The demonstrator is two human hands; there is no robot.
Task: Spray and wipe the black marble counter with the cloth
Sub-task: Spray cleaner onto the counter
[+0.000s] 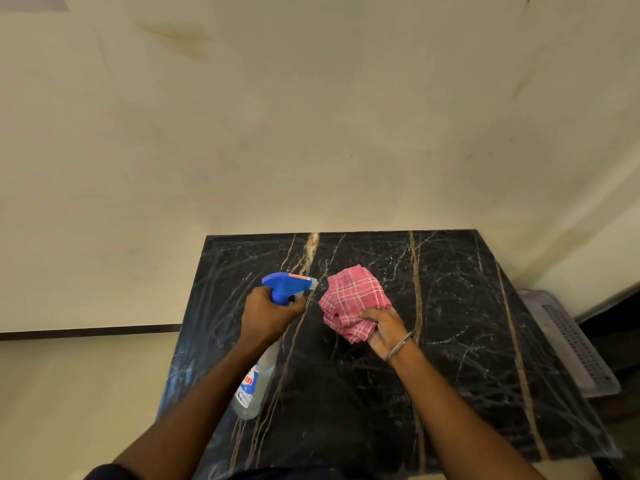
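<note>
The black marble counter with gold and white veins fills the lower middle of the head view. My left hand grips the neck of a clear spray bottle with a blue trigger head; its nozzle points right at the cloth. My right hand holds a bunched pink checked cloth above the counter, just right of the nozzle. A metal bangle sits on my right wrist.
A cream wall rises behind the counter. A grey perforated plastic basket stands off the counter's right edge. Pale floor lies to the left, below a dark skirting line.
</note>
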